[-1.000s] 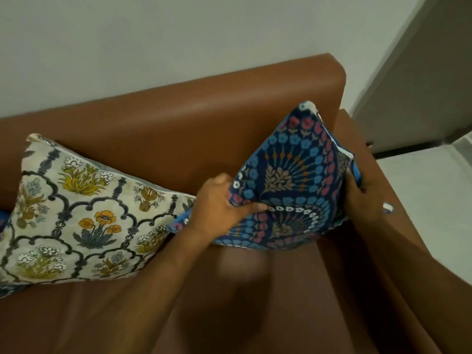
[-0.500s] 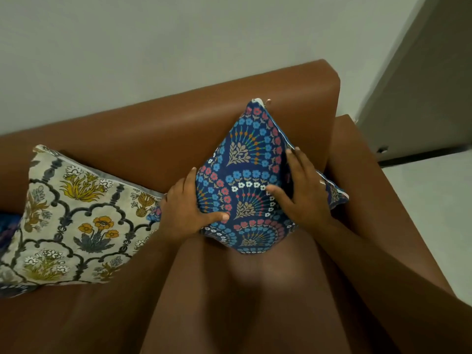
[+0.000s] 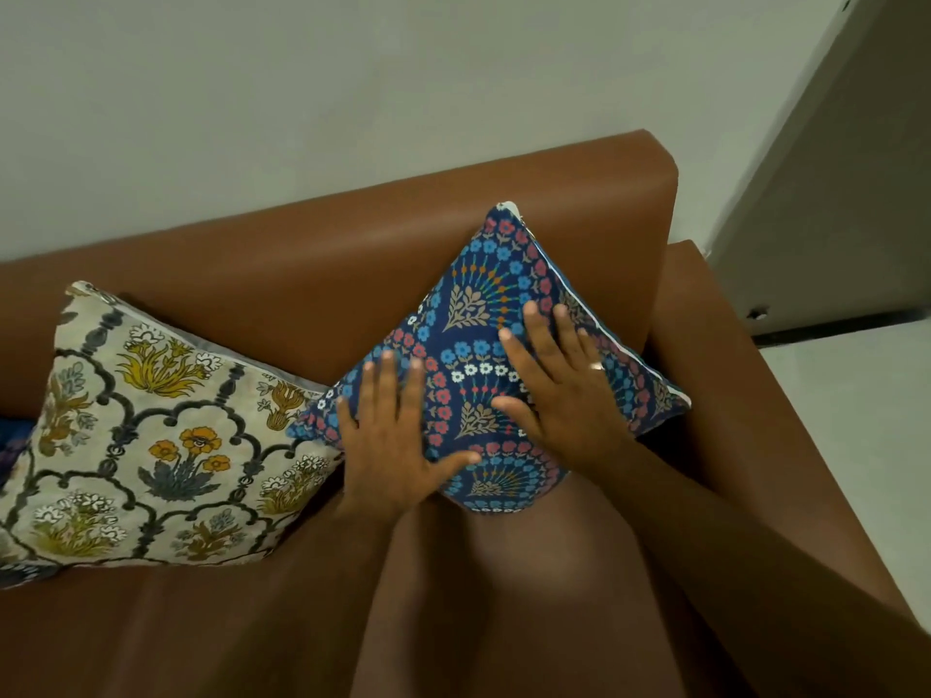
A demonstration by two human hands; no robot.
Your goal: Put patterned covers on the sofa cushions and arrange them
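Note:
A blue cushion (image 3: 483, 314) with red and blue flower fans stands on one corner against the brown sofa's backrest (image 3: 352, 254), near the right armrest. My left hand (image 3: 393, 435) lies flat on its lower left face, fingers spread. Flat on the cushion's right half is my right hand (image 3: 559, 390), fingers apart, a ring on one finger. Neither hand grips the fabric. To the left, a cream cushion (image 3: 151, 425) with yellow and grey flowers leans on the backrest, its right corner touching the blue cushion.
The sofa's right armrest (image 3: 705, 355) runs along the cushion's right side. A sliver of another dark blue cushion (image 3: 10, 440) shows at the far left edge. Behind the sofa is a pale wall (image 3: 352, 93); a door (image 3: 831, 193) and light floor (image 3: 856, 420) lie to the right.
The blue cushion was turned from a tilted hold to standing on its corner against the backrest. Both hands let go of its edges and now lie flat and open on its face.

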